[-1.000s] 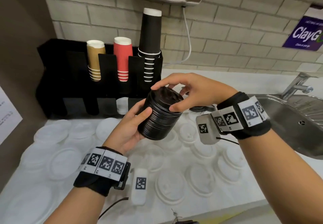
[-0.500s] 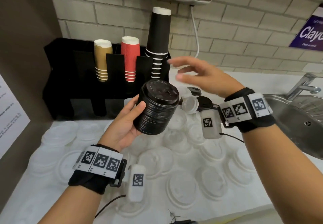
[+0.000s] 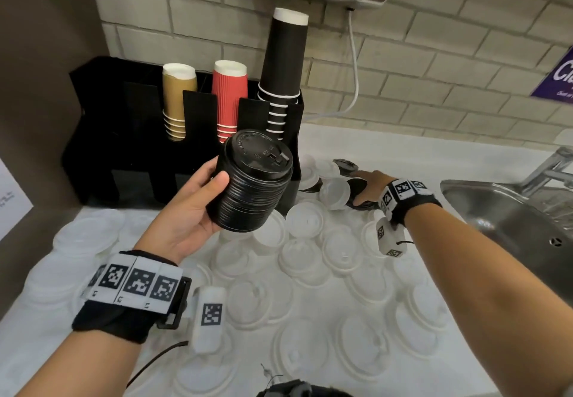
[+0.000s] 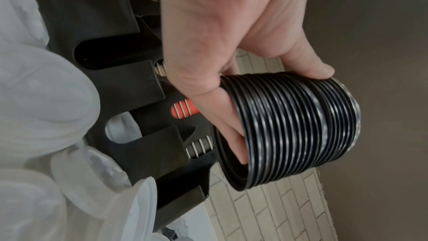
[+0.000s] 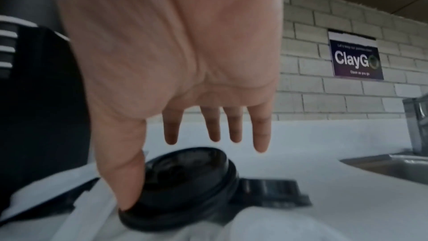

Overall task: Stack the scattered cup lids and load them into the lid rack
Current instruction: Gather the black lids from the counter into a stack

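1. While the left hand (image 3: 186, 213) holds the stack of black lids (image 3: 251, 182) up in front of the rack (image 3: 102, 136), the right hand (image 3: 369, 185) is out to the right over a loose black lid (image 5: 183, 186) on the counter (image 3: 341, 136).
2. That loose lid lies directly under the right palm, flat on its rim with its axis upright and the raised top toward the hand. A second black lid (image 5: 271, 193) lies just behind it, tipped on edge.
3. By my reading the right hand is far the nearer; the left is busy and well apart from this lid, across a spread of white lids (image 3: 304, 257).
4. Right fingers (image 5: 213, 127): straight and spread apart, hanging past the far edge of the lid without clearly touching it. Only the thumb (image 5: 125, 180) rests against the near rim. Nothing is gripped yet.
5. Left fingers (image 4: 231, 131): curled round the stack, thumb pressed on one side, fingertips tucked under the open bottom lid. The stack leans, top face tipped toward the head camera.
6. My guess is that the next move needs the right fingers to close on the far rim opposite the thumb, then lift the lid across to the top of the stack.
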Tool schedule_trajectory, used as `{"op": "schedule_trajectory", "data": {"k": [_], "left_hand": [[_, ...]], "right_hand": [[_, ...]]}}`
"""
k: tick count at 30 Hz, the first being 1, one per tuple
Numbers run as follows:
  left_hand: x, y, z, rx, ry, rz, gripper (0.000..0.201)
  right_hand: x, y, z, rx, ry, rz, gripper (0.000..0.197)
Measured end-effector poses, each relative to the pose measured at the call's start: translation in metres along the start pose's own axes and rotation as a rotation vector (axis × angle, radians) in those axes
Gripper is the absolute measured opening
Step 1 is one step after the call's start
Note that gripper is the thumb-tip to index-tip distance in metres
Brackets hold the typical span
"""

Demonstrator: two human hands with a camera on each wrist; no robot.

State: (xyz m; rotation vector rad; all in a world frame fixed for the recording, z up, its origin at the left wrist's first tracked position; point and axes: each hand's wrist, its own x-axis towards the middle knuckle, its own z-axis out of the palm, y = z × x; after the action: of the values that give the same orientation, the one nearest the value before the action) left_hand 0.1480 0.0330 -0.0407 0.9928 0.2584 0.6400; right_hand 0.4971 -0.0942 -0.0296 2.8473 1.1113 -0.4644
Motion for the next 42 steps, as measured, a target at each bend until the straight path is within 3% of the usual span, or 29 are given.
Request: {"op": "schedule_trajectory", "data": {"k": [4,6,10,13,15,18,21,23,30,42], "left_hand": [[0.002,-0.005,0.002,0.0,0.004,-0.006,0.051],[0.003,-0.008,0.003,-0.001,0.013,-0.006,0.046],[0.005,-0.012,0.004,-0.025,0.036,-0.016,0.036],[0.007,-0.015,0.01,-0.024,0.044,-0.03,0.038],[0.008,-0.017,0.014,-0.023,0.048,-0.04,0.041],[0.01,-0.021,0.019,-0.017,0.04,-0.06,0.056],[0.01,-0.023,0.024,-0.001,0.014,-0.083,0.068],[0.009,-0.025,0.027,0.005,-0.012,-0.085,0.065],[0.004,-0.026,0.036,0.017,-0.027,-0.084,0.047],[0.002,-0.031,0.045,0.012,0.004,-0.113,0.05]], "right_hand": [[0.01,0.001,0.011,-0.04,0.026,-0.059,0.083],[0.01,0.002,0.01,-0.077,0.032,-0.073,0.076],[0.002,-0.005,-0.01,-0.252,0.108,0.055,0.063],[-0.014,-0.017,-0.036,-0.077,0.177,0.094,0.07],[-0.029,-0.028,-0.054,0.21,0.227,-0.051,0.074],[-0.068,-0.053,-0.069,0.674,0.177,-0.443,0.06],[-0.102,-0.073,-0.075,0.766,0.012,-0.753,0.055],[-0.116,-0.081,-0.079,0.728,-0.046,-0.859,0.061],[-0.136,-0.092,-0.082,0.458,-0.059,-0.95,0.066],[-0.144,-0.089,-0.079,0.343,0.025,-0.954,0.068]]}}
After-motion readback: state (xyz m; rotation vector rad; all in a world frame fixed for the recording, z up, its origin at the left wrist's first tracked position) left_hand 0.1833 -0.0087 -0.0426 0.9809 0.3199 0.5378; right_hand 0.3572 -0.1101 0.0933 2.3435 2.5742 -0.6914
